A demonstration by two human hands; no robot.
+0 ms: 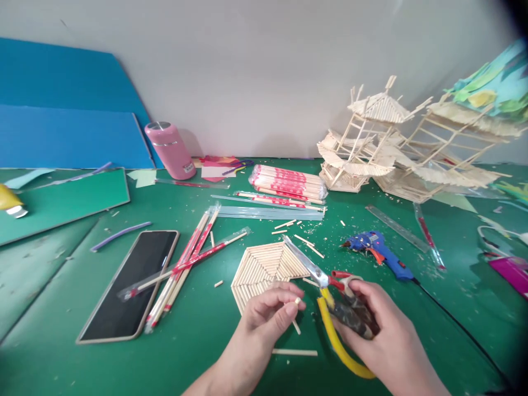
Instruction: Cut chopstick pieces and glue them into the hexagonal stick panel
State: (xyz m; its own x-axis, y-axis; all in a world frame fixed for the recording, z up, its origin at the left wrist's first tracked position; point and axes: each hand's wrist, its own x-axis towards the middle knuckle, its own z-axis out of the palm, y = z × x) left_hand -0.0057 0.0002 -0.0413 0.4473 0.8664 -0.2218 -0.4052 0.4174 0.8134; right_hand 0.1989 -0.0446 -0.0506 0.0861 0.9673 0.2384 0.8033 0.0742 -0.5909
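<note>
Between the thumb and fingers of my left hand (270, 313) is the pale end of a small piece of wooden stick (297, 301). My right hand (381, 333) is wrapped around a pair of scissors (315, 272) with red, dark and yellow handle parts, the blades pointing up and left. Just beyond my left hand lies a flat many-sided panel (259, 264) of glued sticks in wedge-shaped rows; my fingers cover its near part. A cut stick (295, 352) rests on the table below my hands. Short offcuts (309, 246) lie beyond the scissors.
A blue glue gun (377, 250) with a black cord lies at right. Wrapped chopsticks (187, 264) partly overlap a phone (127, 286) at left. A bundle of chopsticks (287, 183), a pink flask (171, 149) and a stick-built pagoda model (363, 143) stand behind on the green table (206, 357).
</note>
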